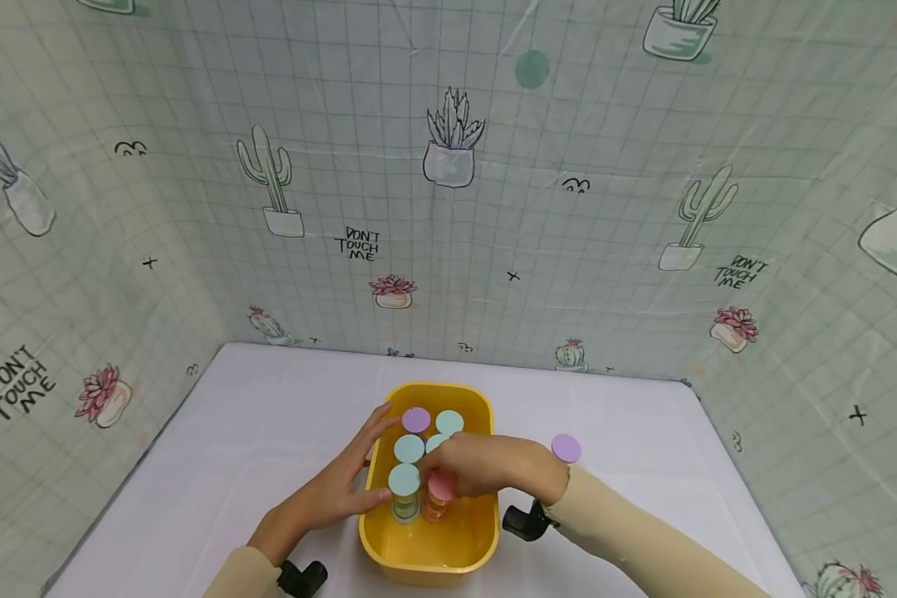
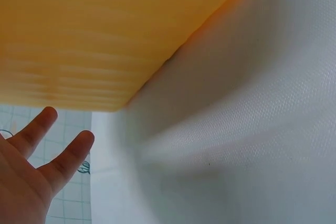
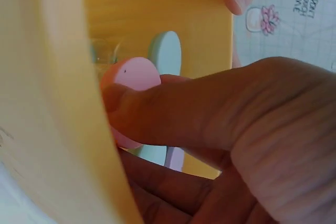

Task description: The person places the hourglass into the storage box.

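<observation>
A yellow plastic bin (image 1: 419, 548) holds several small clear jars with round lids. My right hand (image 1: 486, 463) reaches in over the right rim and grips a jar with a pink lid (image 1: 443, 483), its thumb on the lid in the right wrist view. Just left of it stands a jar with a light blue lid (image 1: 404, 480). More light blue lids and a purple lid (image 1: 416, 419) show farther back, one partly hidden by the right hand. Along the left rim, my left hand (image 1: 335, 492) is spread, its thumb near the front blue lid.
On the white table (image 1: 284, 415), a purple-lidded item (image 1: 566, 448) stands right of the bin, behind the right forearm. Cloth with printed cacti (image 1: 448, 216) hangs at the back and both sides. Black wrist mounts (image 1: 526, 522) sit under the wrists.
</observation>
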A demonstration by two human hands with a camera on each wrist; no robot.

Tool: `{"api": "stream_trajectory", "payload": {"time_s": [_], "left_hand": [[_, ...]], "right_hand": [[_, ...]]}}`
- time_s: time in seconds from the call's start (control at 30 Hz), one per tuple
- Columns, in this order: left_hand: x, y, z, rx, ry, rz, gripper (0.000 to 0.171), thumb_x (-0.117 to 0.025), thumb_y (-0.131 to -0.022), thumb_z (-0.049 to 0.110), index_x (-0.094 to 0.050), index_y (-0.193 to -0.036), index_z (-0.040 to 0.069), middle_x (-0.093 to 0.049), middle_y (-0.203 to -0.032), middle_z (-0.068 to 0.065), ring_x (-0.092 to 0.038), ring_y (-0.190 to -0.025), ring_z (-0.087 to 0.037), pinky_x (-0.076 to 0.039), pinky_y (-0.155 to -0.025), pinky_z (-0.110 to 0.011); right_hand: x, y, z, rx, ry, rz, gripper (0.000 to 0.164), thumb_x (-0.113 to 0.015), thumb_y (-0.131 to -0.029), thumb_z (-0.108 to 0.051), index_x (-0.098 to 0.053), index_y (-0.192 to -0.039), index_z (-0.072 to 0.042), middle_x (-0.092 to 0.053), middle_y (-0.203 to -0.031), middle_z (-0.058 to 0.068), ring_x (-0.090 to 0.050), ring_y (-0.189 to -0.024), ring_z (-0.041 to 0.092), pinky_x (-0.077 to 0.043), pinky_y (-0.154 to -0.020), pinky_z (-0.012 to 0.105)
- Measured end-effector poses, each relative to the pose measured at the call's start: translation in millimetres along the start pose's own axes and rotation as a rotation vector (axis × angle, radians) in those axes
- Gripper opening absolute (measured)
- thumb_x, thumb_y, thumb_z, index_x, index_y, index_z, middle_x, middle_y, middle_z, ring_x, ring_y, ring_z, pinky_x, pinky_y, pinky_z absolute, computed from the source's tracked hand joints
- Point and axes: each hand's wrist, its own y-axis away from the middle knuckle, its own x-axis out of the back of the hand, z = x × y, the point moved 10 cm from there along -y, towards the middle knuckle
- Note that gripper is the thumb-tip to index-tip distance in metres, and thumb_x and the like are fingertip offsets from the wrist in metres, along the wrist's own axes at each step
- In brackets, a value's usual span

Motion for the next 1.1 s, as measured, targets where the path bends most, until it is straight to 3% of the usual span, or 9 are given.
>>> {"api": "stream_trajectory", "payload": {"time_s": [0.1, 0.23, 0.33, 0.5, 0.6, 0.77, 0.9, 1.1], "left_hand": [[2.6, -0.9, 0.9, 0.001, -0.005, 0.006, 0.086, -0.066, -0.09, 0.027, -0.023, -0.163, 0.016, 0.0, -0.174, -0.011, -0.017, -0.153, -0.056, -0.044, -0.098, -0.076], [5.5, -3.7, 2.3, -0.005, -0.003, 0.013, 0.085, -0.067, -0.09, 0.026, -0.024, -0.163, 0.016, 0.0, -0.174, -0.011, -0.017, -0.152, -0.056, -0.043, -0.098, -0.078], [3.1, -7.0, 2.1, -0.005, 0.009, 0.007, 0.085, -0.068, -0.091, 0.027, -0.024, -0.163, 0.02, 0.001, -0.175, -0.01, -0.016, -0.153, -0.055, -0.042, -0.1, -0.078], [-2.1, -5.6, 0.3, 0.002, 0.025, 0.004, 0.085, -0.068, -0.09, 0.026, -0.023, -0.163, 0.022, 0.002, -0.174, -0.011, -0.015, -0.153, -0.057, -0.042, -0.098, -0.079], [-2.8, -4.5, 1.1, -0.012, 0.018, 0.013, 0.084, -0.067, -0.09, 0.024, -0.024, -0.163, 0.022, 0.001, -0.174, -0.012, -0.015, -0.152, -0.058, -0.044, -0.096, -0.077], [-1.6, -5.9, 1.0, -0.013, 0.016, 0.022, 0.084, -0.066, -0.091, 0.025, -0.024, -0.163, 0.018, 0.001, -0.174, -0.011, -0.016, -0.152, -0.057, -0.044, -0.097, -0.076], [-0.4, -6.3, -0.1, -0.007, 0.02, 0.03, 0.084, -0.066, -0.09, 0.025, -0.025, -0.163, 0.019, 0.001, -0.174, -0.011, -0.015, -0.153, -0.057, -0.045, -0.097, -0.074], [-1.7, -2.7, -2.9, 0.004, 0.017, 0.034, 0.084, -0.065, -0.09, 0.025, -0.025, -0.163, 0.023, 0.0, -0.175, -0.009, -0.017, -0.153, -0.055, -0.047, -0.094, -0.064]], "right_hand": [[8.7, 3.7, 0.6, 0.006, -0.013, 0.043, 0.024, -0.076, -0.092, -0.006, -0.076, -0.115, -0.015, -0.074, -0.109, -0.009, -0.065, -0.097, 0.004, -0.053, -0.093, 0.017], [30.2, 20.2, 7.7, 0.008, -0.109, 0.148, 0.025, -0.071, -0.096, -0.008, -0.074, -0.12, -0.011, -0.076, -0.117, 0.0, -0.07, -0.094, 0.008, -0.056, -0.084, 0.017], [51.6, 46.0, 21.8, 0.01, -0.177, 0.297, 0.024, -0.068, -0.099, -0.012, -0.072, -0.123, -0.006, -0.075, -0.118, 0.007, -0.072, -0.092, 0.013, -0.058, -0.079, 0.019], [72.5, 101.9, 64.6, -0.053, -0.173, 0.616, 0.031, -0.069, -0.099, -0.017, -0.068, -0.128, -0.008, -0.072, -0.127, 0.006, -0.069, -0.113, 0.023, -0.061, -0.09, 0.034], [62.9, 131.7, 99.7, -0.169, -0.199, 0.726, 0.041, -0.072, -0.097, -0.024, -0.064, -0.135, -0.01, -0.069, -0.134, 0.006, -0.066, -0.121, 0.027, -0.059, -0.094, 0.043], [26.7, 162.1, 146.5, -0.352, -0.298, 0.783, 0.059, -0.073, -0.096, -0.036, -0.054, -0.147, -0.013, -0.059, -0.147, 0.012, -0.056, -0.133, 0.036, -0.054, -0.101, 0.052], [2.2, 170.7, 160.7, -0.4, -0.384, 0.828, 0.067, -0.076, -0.094, -0.036, -0.049, -0.15, -0.012, -0.054, -0.152, 0.015, -0.053, -0.137, 0.042, -0.053, -0.102, 0.055], [-21.8, 173.5, 164.8, -0.461, -0.443, 0.88, 0.071, -0.079, -0.091, -0.034, -0.048, -0.15, -0.01, -0.054, -0.151, 0.017, -0.057, -0.132, 0.042, -0.055, -0.099, 0.054]]}}
